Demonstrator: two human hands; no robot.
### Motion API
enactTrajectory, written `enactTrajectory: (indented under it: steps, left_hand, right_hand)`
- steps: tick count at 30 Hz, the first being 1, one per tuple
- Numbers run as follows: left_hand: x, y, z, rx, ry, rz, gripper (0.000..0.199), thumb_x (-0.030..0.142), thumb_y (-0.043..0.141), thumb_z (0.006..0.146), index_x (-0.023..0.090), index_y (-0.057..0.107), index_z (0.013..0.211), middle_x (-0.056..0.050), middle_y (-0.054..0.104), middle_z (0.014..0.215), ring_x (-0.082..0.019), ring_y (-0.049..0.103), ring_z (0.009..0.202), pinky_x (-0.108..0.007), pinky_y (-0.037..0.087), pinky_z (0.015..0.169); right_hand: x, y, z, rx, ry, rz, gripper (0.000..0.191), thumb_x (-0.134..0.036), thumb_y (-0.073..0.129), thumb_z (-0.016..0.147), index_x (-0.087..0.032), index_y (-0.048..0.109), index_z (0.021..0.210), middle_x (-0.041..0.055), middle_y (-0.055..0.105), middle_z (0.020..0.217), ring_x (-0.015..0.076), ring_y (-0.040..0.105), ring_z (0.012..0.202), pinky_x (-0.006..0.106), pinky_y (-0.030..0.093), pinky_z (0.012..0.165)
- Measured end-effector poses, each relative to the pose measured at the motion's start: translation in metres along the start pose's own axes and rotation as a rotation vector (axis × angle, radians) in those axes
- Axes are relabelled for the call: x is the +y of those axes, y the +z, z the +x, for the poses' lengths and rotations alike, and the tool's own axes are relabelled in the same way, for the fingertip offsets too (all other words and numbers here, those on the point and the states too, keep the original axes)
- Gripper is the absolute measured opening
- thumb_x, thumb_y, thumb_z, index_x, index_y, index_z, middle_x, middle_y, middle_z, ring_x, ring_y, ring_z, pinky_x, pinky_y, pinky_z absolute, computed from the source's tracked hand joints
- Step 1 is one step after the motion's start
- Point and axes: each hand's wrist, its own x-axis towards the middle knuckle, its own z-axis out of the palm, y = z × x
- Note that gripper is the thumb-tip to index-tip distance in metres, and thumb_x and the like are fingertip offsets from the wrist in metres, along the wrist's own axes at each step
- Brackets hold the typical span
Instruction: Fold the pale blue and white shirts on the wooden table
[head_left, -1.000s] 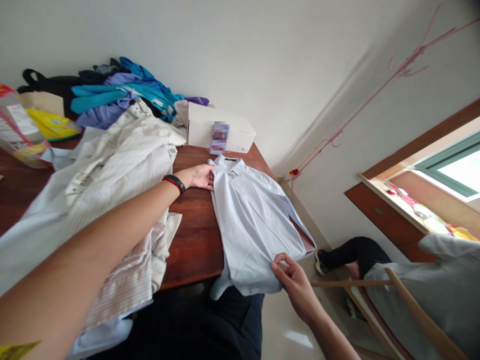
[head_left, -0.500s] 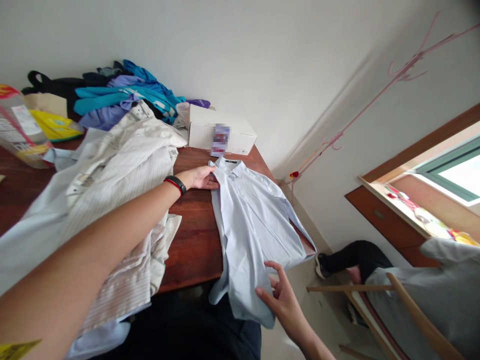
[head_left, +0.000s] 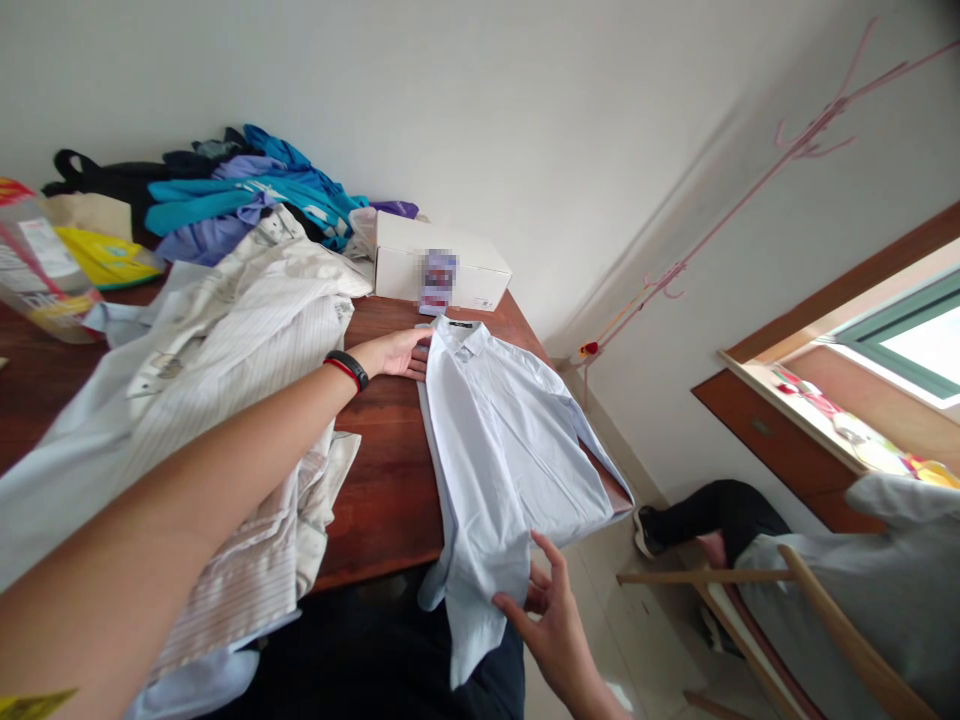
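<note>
A light blue shirt [head_left: 517, 430] lies on the dark wooden table [head_left: 382, 480], collar toward the white box and lower end hanging past the front edge. My left hand [head_left: 401, 354], with a dark band on the wrist, grips the shirt's shoulder beside the collar; its thumb is over the cloth. Near the hanging end is my right hand [head_left: 547, 610], thumb and forefinger apart at the cloth's edge, its other fingers curled. Whether the right fingertips pinch any cloth is unclear.
Striped and patterned shirts [head_left: 247, 370] are heaped at the left, with blue and black clothes [head_left: 255, 190] behind. A white box [head_left: 442, 262] stands by the wall. A plastic container [head_left: 45, 265] is far left. Past the table, a person [head_left: 847, 590] sits on a wooden chair.
My right hand has moved slightly left and down. The shirt's near front layer has shifted left, and its hanging end now tapers to a point. My left hand stays at the shoulder.
</note>
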Motion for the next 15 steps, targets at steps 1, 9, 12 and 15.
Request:
enactTrajectory:
  steps: [1,9,12,15]
  left_hand:
    - [-0.001,0.002,0.000,0.027,0.018,0.046,0.034,0.047,0.071,0.088,0.020,0.058,0.105,-0.010,0.073,0.083,-0.023,0.071,0.065,-0.037,0.062,0.064]
    - [-0.015,0.013,-0.007,0.297,0.389,0.423,0.084,0.002,0.078,0.072,0.026,0.035,0.139,-0.001,0.065,0.089,-0.022,0.070,0.071,-0.033,0.059,0.073]
    - [-0.012,0.015,-0.016,0.358,0.497,0.552,0.084,-0.006,0.075,0.069,0.023,0.039,0.139,-0.005,0.065,0.093,-0.032,0.069,0.101,-0.033,0.054,0.086]
    - [-0.008,0.023,-0.033,0.374,0.569,0.698,0.081,-0.007,0.073,0.068,0.019,0.044,0.138,-0.016,0.063,0.117,-0.043,0.046,0.136,-0.039,0.045,0.103]
  right_hand:
    - [0.000,0.000,0.000,0.000,-0.017,-0.009,0.090,-0.055,0.079,0.077,-0.025,0.026,0.143,0.0087,0.074,0.101,0.0219,0.070,0.074,0.034,0.056,0.068]
    - [0.010,-0.006,0.006,-0.049,-0.052,-0.239,0.105,-0.050,0.078,0.078,-0.023,0.017,0.158,0.0008,0.071,0.086,0.0205,0.065,0.068,0.034,0.056,0.067]
    - [0.025,-0.003,0.001,-0.031,-0.067,-0.301,0.108,-0.047,0.076,0.081,-0.021,0.009,0.162,0.0006,0.070,0.084,0.0217,0.066,0.068,0.034,0.056,0.067]
    - [0.033,-0.002,-0.002,-0.045,-0.108,-0.355,0.100,-0.044,0.071,0.085,-0.021,0.012,0.163,0.0015,0.070,0.081,0.0237,0.068,0.069,0.037,0.058,0.070]
